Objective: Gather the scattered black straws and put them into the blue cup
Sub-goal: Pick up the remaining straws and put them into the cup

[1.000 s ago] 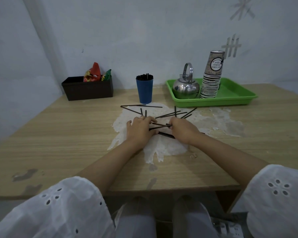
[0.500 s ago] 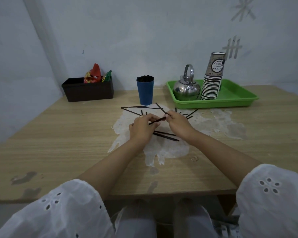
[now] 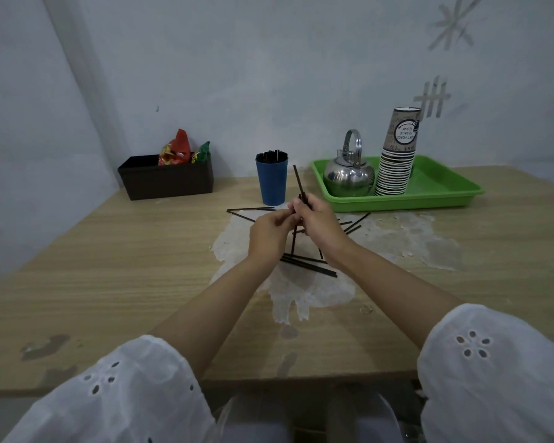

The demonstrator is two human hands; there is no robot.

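1. Black straws (image 3: 307,266) lie loose on the table (image 3: 109,266), some under the wrists and others fanned out behind the hands, toward the green tray (image 3: 438,195).
2. A held bundle (image 3: 299,183) of a few straws stands nearly upright above the table, one tip poking well above the fingers.
3. The right hand (image 3: 320,225) has its fingers curled round the bundle and bears it.
4. The left hand (image 3: 269,233) meets the bundle from the side, fingertips apparently pinching it just below the right hand's hold. How firmly is hard to tell.
5. The blue cup (image 3: 271,185) stands upright just beyond the hands, already crowded with straws at its rim.
6. Step in hand, as I judge it: squaring up a gathered handful, with the gathering only partly done.
7. The next move calls for either picking up more loose straws or carrying the bundle forward, tips together and steeply upright, so it slides into the narrow room left without tipping the cup.
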